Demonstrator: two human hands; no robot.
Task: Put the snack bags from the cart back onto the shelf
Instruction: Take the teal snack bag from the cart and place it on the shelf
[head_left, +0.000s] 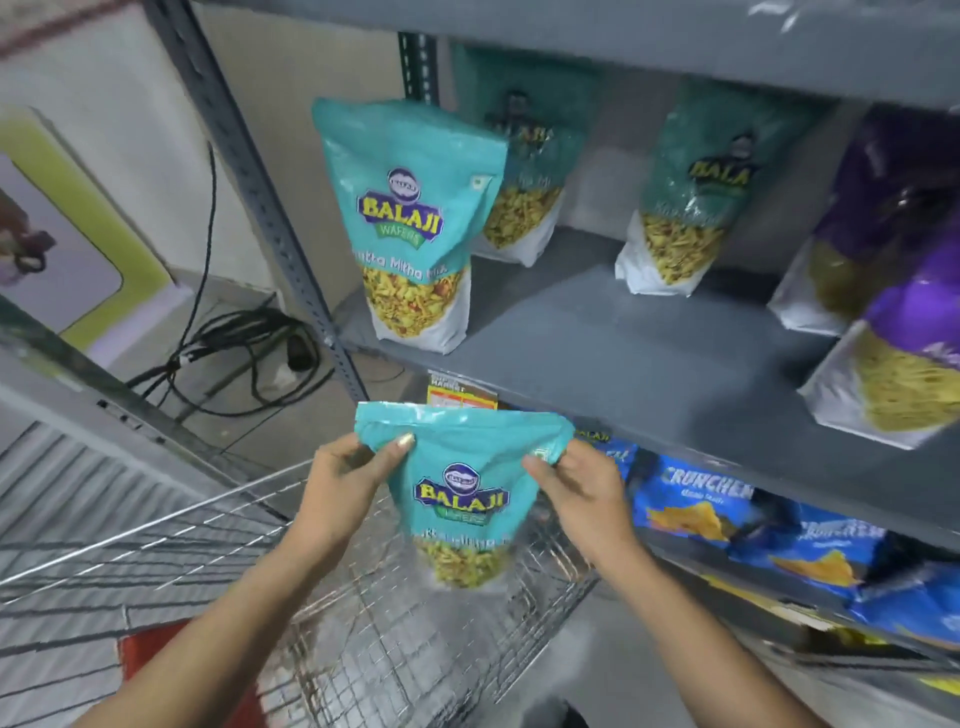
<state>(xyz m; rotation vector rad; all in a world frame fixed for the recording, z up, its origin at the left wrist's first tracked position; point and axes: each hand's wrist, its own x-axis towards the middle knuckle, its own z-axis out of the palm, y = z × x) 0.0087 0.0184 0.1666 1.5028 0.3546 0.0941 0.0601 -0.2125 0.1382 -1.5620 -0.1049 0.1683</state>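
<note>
A teal Balaji snack bag (460, 493) hangs upright above the wire cart (363, 649), just below the front edge of the grey shelf (597, 353). My left hand (345, 488) pinches its top left corner and my right hand (576, 493) pinches its top right corner. On the shelf a matching teal bag (410, 223) stands at the front left. Two more teal bags (524, 156) (685, 192) stand further back.
Purple snack bags (893, 270) stand at the shelf's right end. Blue Crunchex bags (753, 525) fill the lower shelf. A grey upright post (260, 182) frames the shelf's left side. Black cables (234, 353) lie on the floor to the left.
</note>
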